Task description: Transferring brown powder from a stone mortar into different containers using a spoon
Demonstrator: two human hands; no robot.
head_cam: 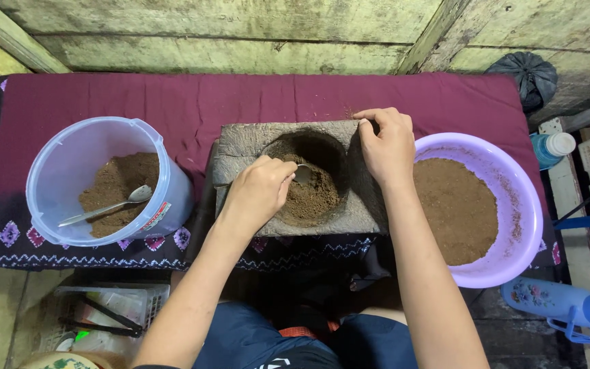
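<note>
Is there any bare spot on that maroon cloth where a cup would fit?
Yes: the strip of maroon cloth behind the stone mortar, along the wall, and a narrower patch between the mortar and the clear bucket. The right side is crowded: the purple basin sits against the mortar by the right hand.

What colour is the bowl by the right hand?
Lilac bowl, clearest in the head view.

Stone mortar hemmed between clear tub and purple basin; bare cloth-covered surface behind offers passage.
</note>
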